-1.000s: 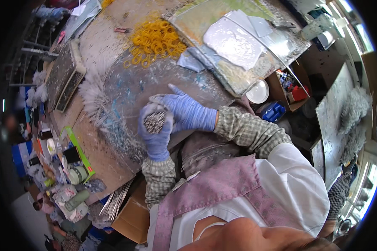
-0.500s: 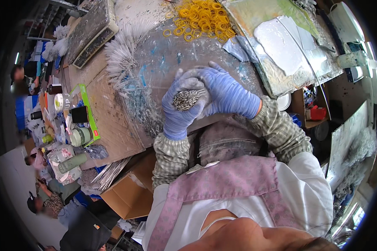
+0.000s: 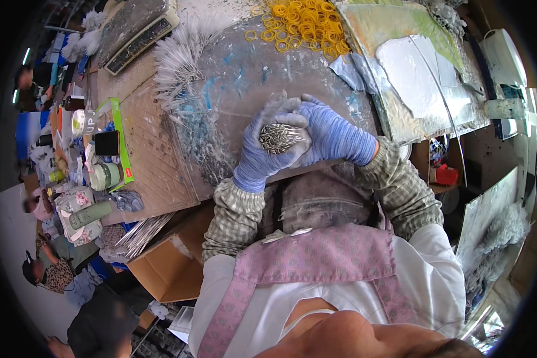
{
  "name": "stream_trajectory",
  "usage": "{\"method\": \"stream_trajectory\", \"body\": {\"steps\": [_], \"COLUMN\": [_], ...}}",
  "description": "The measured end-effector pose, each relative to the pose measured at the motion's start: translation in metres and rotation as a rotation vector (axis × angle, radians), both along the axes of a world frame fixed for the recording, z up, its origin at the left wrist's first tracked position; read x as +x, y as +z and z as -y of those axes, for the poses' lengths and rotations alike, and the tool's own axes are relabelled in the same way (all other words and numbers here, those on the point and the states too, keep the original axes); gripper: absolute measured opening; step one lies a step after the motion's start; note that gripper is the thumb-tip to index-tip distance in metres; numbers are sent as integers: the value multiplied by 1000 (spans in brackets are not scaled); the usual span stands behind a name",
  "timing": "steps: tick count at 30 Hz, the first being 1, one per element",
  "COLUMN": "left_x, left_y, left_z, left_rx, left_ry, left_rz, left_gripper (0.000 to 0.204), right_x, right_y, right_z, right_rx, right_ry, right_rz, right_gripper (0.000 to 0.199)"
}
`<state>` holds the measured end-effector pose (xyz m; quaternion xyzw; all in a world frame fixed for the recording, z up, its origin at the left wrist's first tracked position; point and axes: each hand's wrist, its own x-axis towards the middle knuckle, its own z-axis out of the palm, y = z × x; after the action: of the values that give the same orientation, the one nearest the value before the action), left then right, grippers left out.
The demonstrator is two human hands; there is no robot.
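On the grey table, near the frame's centre, the left hand curls its fingers round the metal bundle, seemingly to keep it together, while the right hand leans beside, its fingers' grip I cannot tell

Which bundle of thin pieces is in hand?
The compact grey bundle, wrapped by the left hand; the whitish bundle lies fanned on the tabletop, the rods beside the cardboard box.
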<state>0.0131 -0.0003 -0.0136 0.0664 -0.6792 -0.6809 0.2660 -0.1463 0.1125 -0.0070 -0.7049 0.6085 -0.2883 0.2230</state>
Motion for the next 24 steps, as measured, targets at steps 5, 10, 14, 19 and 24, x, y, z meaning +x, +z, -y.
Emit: {"method": "stream_trajectory", "body": {"steps": [5, 10, 14, 19, 24], "left_x": [-10, -7, -6, 2, -3], "left_y": [-8, -38, -29, 10, 10], "left_z": [-6, -4, -9, 6, -3], "left_rx": [-241, -251, 171, 262, -176], "left_ry": [248, 154, 31, -155, 252], "left_rz": [-38, 137, 100, 40, 94], "left_gripper": [95, 103, 108, 83, 78], "right_x": [14, 21, 10, 1, 14], "right_y": [-19, -44, -35, -13, 2], "right_z": [-4, 0, 2, 7, -6], "right_rx": [-150, -61, 10, -56, 0], "right_ry": [-418, -353, -250, 13, -371], "right_rz": [89, -230, 78, 269, 103], "right_gripper": [98, 90, 95, 102, 105]}}
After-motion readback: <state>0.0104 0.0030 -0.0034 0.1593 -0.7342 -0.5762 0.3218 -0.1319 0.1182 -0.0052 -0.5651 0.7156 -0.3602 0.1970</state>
